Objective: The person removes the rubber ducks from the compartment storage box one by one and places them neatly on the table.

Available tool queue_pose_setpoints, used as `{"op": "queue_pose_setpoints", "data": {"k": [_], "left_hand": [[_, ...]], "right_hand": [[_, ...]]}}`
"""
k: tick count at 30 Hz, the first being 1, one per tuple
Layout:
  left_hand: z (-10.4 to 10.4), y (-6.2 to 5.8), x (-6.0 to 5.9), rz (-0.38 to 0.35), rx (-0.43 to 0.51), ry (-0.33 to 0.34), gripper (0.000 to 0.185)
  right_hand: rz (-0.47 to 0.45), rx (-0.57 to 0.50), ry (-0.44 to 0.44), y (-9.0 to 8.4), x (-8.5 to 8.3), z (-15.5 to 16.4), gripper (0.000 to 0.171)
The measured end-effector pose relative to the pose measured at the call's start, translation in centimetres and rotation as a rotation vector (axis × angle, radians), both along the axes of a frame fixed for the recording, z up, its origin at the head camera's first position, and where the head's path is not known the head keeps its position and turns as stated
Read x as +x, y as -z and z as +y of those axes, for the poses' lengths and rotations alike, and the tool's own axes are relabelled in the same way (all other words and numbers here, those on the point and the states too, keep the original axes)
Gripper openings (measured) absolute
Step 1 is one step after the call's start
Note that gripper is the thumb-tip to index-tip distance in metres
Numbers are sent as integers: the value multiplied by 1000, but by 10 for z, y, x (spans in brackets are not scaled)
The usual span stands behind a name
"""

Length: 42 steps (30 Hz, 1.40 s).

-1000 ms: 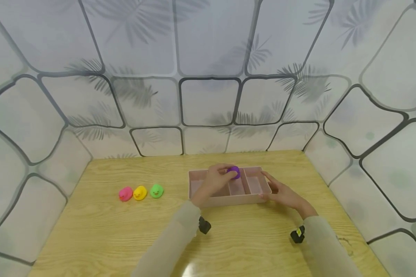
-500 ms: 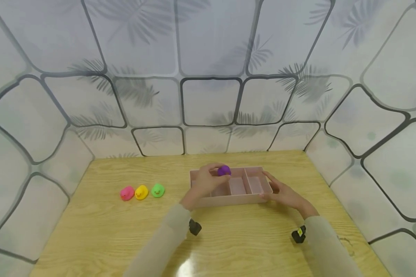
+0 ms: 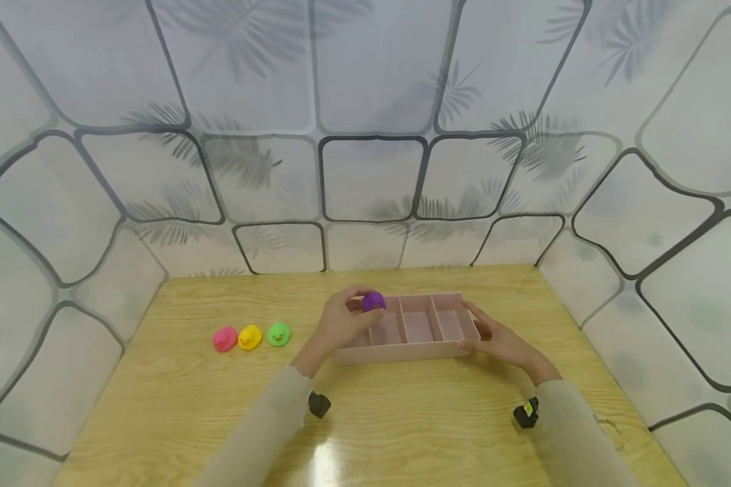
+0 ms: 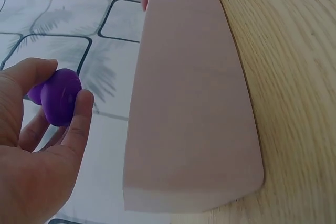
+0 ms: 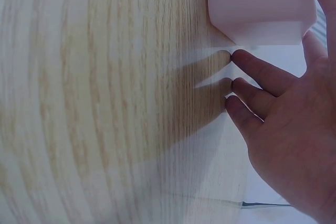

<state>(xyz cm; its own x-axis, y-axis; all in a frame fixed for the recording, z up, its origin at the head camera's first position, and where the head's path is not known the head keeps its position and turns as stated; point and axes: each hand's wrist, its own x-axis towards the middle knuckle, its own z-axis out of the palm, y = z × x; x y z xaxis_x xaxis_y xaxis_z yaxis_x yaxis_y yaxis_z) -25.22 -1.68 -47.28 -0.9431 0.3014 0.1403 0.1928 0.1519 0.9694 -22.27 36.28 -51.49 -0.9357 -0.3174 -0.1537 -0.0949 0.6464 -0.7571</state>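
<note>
My left hand (image 3: 338, 323) pinches a purple rubber duck (image 3: 374, 302) between thumb and fingers, over the left end of a pale pink divided box (image 3: 408, 352). In the left wrist view the duck (image 4: 62, 98) shows above the box's rim level, beside its long side wall (image 4: 189, 98). At the other end, my right hand (image 3: 502, 343) holds the box, thumb at the front corner and index finger at the back one. Its other fingers (image 5: 262, 72) reach down to the table in the right wrist view. The leftmost compartment is partly hidden by my left hand.
A pink duck (image 3: 225, 339), a yellow duck (image 3: 250, 337) and a green duck (image 3: 278, 334) stand in a row on the wooden table (image 3: 414, 419), left of the box. Patterned fabric walls (image 3: 365, 179) enclose the table's back and sides.
My left hand has moved left along the box with the purple duck, from above the third compartment to its left end. My right hand stays at the right end.
</note>
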Motion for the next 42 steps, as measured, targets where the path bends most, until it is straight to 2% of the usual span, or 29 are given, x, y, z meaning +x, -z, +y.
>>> {"op": "queue_pose_setpoints", "data": {"k": [7, 14, 22, 27, 36, 42], "left_hand": [[-18, 7, 5, 71, -38, -16, 38], [-35, 12, 10, 62, -54, -50, 38], [-59, 7, 10, 81, -5, -112, 37], [-74, 6, 8, 61, 10, -160, 39], [-102, 12, 4, 43, 35, -220, 39], [-121, 9, 5, 9, -7, -257, 40]], "right_hand": [[22, -14, -9, 2, 1, 1, 98], [26, 3, -1, 0, 5, 3, 98], [21, -16, -20, 2, 3, 2, 97], [4, -35, -13, 2, 3, 1, 97], [-7, -34, -8, 0, 5, -1, 97], [-2, -31, -10, -1, 5, -2, 97]]}}
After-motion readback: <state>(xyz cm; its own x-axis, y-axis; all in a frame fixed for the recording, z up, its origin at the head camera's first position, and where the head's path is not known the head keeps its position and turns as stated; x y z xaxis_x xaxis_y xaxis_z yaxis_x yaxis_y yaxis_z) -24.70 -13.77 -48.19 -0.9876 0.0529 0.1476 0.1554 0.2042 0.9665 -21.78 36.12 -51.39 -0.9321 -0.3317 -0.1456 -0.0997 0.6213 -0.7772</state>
